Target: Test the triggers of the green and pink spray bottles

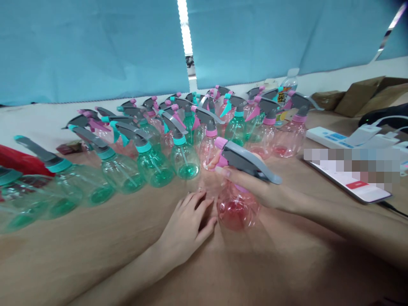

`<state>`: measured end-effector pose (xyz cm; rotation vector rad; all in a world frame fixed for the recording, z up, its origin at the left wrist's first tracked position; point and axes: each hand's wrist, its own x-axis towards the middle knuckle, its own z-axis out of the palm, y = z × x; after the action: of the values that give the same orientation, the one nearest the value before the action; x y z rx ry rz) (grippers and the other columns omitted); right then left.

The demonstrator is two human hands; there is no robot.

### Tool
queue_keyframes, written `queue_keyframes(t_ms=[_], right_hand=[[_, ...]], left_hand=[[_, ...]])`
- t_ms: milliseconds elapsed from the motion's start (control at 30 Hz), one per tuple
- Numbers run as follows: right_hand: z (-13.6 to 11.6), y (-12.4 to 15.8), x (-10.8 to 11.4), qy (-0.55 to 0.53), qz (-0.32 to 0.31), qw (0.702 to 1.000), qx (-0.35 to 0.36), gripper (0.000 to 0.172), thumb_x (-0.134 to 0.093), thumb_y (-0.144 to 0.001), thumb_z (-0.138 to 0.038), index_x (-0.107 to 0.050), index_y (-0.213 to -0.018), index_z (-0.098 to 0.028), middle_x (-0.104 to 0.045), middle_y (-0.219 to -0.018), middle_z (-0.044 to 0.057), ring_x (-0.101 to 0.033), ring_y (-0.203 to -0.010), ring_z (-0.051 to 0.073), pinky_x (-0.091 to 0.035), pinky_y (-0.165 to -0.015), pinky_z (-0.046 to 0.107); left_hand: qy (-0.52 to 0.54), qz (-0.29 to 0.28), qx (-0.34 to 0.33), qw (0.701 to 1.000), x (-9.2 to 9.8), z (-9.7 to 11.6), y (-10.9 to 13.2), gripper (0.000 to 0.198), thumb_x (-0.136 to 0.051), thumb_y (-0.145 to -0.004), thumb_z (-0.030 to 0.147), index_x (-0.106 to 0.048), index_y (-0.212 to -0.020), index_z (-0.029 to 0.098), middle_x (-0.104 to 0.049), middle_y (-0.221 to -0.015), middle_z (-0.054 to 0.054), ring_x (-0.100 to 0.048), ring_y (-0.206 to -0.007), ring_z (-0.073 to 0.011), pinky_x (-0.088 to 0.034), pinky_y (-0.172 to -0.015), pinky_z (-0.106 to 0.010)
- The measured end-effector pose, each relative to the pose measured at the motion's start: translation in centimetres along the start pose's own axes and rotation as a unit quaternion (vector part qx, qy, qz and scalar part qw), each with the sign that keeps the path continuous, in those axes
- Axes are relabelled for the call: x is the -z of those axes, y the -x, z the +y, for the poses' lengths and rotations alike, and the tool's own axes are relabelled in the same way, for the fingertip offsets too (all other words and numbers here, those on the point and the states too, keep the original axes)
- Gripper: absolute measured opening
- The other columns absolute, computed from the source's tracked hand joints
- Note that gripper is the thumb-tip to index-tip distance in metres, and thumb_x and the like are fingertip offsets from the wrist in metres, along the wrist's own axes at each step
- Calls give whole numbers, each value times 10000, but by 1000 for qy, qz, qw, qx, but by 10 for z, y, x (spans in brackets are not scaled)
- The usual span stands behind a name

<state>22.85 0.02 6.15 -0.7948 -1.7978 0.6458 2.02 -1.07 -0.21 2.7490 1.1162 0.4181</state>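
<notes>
One broad sheet of light-blue fabric hangs far beyond the fingers, above a flat brown table that extends beneath them. Across this surface, ahead of the fingers and to their left, stands a crowd of translucent green and pink plastic spray bottles; those whose tops show carry grey trigger heads with turquoise or pink collars, and so appear assembled. A pink round-bodied plastic spray bottle, its grey-and-pink head likewise fitted, is set apart from the crowd, within the grasp of the right hand; it seems the only one being handled, and whether anything remains to be done to it cannot be told. The right forearm enters from the right, the fingers closing around the neck beneath the head, their tips projecting leftward. The left hand rests palm down, holding nothing, fingers spread and slightly bent, thumb just beside the held bottle; contact is unclear. Well to the right of the grasping fingers lies a thin, dark-edged rectangular smartphone, its screen lit.
</notes>
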Motion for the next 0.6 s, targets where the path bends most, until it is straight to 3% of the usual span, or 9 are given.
queue_keyframes(t_ms=[200, 467, 600], right_hand=[[2, -1, -1, -14, -2, 1000, 14, 87, -545, -921, -308, -548, -857, -249, -464, -648, -89, -398, -552, 68, -308, -513, 236], [9, 5, 2, -46, -25, 998, -36, 73, -555, -905, -192, -525, -846, -223, -522, -768, -61, -473, -695, 83, -360, -616, 226], [7, 4, 1, -71, -25, 997, -23, 71, -544, -906, -161, -531, -880, -226, -485, -720, -70, -444, -642, 76, -349, -584, 215]], left_hand=[[-2, -6, 3, 1000, 0, 1, 0, 297, -526, -931, 295, -565, -1201, 177, -525, -1307, -137, -456, -1234, -309, -396, -997, -498], [-10, -16, 4, 1000, 0, 0, 0, 324, -539, -928, 285, -560, -1223, 154, -510, -1325, -150, -434, -1251, -313, -378, -1010, -493], [-13, -17, 4, 1000, 0, 1, 1, 323, -530, -933, 290, -560, -1224, 155, -500, -1340, -151, -434, -1250, -316, -380, -1007, -493]])
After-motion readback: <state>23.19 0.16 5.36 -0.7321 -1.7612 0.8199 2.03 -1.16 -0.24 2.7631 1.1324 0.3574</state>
